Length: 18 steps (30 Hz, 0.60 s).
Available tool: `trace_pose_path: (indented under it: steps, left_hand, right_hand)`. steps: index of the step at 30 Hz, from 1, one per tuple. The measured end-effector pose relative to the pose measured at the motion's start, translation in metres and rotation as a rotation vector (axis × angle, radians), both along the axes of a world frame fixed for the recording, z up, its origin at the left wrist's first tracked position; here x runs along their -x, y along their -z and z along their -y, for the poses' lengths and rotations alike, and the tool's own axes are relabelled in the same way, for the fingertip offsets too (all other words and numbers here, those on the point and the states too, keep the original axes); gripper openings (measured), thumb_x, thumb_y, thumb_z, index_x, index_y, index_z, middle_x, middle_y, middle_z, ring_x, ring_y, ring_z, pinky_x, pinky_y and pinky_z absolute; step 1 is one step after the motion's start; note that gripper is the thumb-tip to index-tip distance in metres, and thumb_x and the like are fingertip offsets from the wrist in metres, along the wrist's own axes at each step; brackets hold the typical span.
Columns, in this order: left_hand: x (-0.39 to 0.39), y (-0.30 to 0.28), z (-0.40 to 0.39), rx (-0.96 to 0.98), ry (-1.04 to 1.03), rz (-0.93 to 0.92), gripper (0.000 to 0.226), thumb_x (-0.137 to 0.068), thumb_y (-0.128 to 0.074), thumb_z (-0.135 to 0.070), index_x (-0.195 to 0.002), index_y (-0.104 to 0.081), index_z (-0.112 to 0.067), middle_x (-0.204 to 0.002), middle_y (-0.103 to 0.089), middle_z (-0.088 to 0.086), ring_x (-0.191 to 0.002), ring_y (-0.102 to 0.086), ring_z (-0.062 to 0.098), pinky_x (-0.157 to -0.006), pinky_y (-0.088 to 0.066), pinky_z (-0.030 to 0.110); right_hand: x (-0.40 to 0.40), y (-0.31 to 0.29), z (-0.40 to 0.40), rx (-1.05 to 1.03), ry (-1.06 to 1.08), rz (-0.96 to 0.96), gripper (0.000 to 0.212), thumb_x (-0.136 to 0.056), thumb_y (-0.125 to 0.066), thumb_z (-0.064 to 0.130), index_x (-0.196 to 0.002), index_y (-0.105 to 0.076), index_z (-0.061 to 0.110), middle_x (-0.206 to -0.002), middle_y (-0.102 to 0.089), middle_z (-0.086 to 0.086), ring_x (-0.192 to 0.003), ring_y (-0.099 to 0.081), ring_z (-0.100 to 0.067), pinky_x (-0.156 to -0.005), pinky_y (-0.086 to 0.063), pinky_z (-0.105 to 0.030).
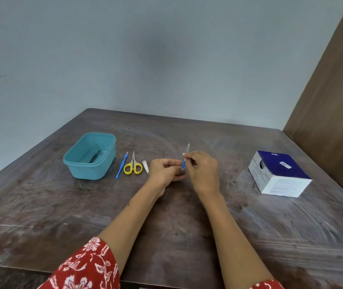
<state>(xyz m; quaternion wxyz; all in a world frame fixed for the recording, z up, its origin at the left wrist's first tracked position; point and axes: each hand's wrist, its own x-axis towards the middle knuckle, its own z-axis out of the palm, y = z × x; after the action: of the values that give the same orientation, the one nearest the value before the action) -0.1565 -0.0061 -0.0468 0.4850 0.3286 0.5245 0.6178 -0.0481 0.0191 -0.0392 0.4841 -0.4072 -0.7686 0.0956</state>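
Sleeves (87, 265) in a red floral print at six o'clock, both forearms reaching out over the dark wooden table (166, 226). At the table's centre the two meet: the left grip (164, 171) is curled around the blue handle of the nail file (187, 148), and the right grip (203, 172) pinches it just above, fingertips closed on the lower blade. The file stands nearly upright, lifted off the table, with its metal tip pointing to twelve o'clock. A white speck shows at the right fingertips, too small to identify.

Out at nine o'clock there's a neat row: nail clipper (145, 166) just beside the left grip, then yellow-handled scissors (133, 161), then a slim blue-handled tool (121, 166). Further along is the teal tub (89, 171), with a thin dark tool (94, 157) lying inside. Well apart at three o'clock sits a blue-and-white box (279, 176). Beyond, at twelve, is a grey wall (145, 59).
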Motion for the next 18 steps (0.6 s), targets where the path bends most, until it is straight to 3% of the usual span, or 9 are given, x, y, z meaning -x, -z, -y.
trace_pose_path:
  steps: [13, 18]
  left_hand:
    - [-0.0044, 0.0062, 0.0042, -0.070, -0.014, 0.006, 0.017, -0.075, -0.062, 0.017, -0.076, -0.064, 0.000, -0.060, -0.068, 0.007, -0.057, -0.068, 0.014, -0.057, -0.058, 0.025]
    - [-0.0061, 0.0069, 0.0077, -0.061, 0.000, 0.004, 0.016, -0.074, -0.065, 0.015, -0.077, -0.065, 0.000, -0.069, -0.068, 0.013, -0.060, -0.068, 0.017, -0.057, -0.058, 0.026]
  right_hand:
    - [-0.0004, 0.0056, 0.0024, -0.029, 0.021, -0.117, 0.014, -0.074, -0.068, -0.004, -0.082, -0.075, 0.004, -0.079, -0.072, -0.008, -0.075, -0.066, -0.021, -0.071, -0.051, -0.025]
    - [-0.0025, 0.0034, 0.0029, -0.026, 0.039, -0.150, 0.012, -0.080, -0.066, -0.002, -0.084, -0.075, 0.004, -0.081, -0.072, -0.007, -0.077, -0.065, -0.018, -0.071, -0.053, -0.027]
